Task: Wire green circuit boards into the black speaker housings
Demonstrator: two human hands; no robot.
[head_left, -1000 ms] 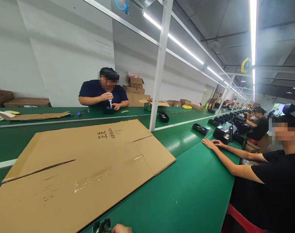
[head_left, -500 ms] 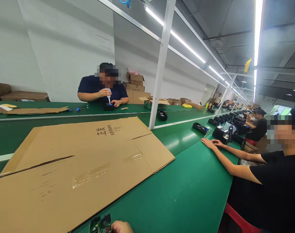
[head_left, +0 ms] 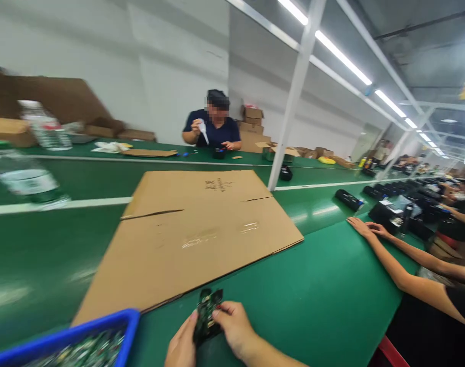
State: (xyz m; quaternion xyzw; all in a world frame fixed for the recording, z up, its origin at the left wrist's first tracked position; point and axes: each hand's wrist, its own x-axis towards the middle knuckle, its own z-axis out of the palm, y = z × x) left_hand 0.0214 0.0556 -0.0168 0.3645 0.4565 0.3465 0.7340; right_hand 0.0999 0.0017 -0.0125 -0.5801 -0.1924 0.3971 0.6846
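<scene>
Between my two hands are green circuit boards [head_left: 207, 315], seen blurred, so their number is unclear. My left hand [head_left: 182, 344] closes on their left side, fingers along the edge. From the right, my right hand [head_left: 235, 326] pinches them with thumb and fingers. They are held above the green tabletop [head_left: 285, 300], just in front of a flat cardboard sheet [head_left: 171, 265]. To the left of my hands stands a blue bin [head_left: 131, 331] with many green circuit boards [head_left: 90, 349] in it.
Two plastic bottles, one nearer [head_left: 28, 178] and one farther [head_left: 49, 127], stand at the left. A white post [head_left: 297, 97] rises behind the cardboard. At the right, a co-worker's forearms [head_left: 392, 255] rest on the table near black devices [head_left: 387, 214]. Across, another person [head_left: 213, 125] holds a white bottle.
The view has swung left and down, bringing the blue bin, the bottles and both my hands into sight. The person across has lifted the white bottle away from the black part.
</scene>
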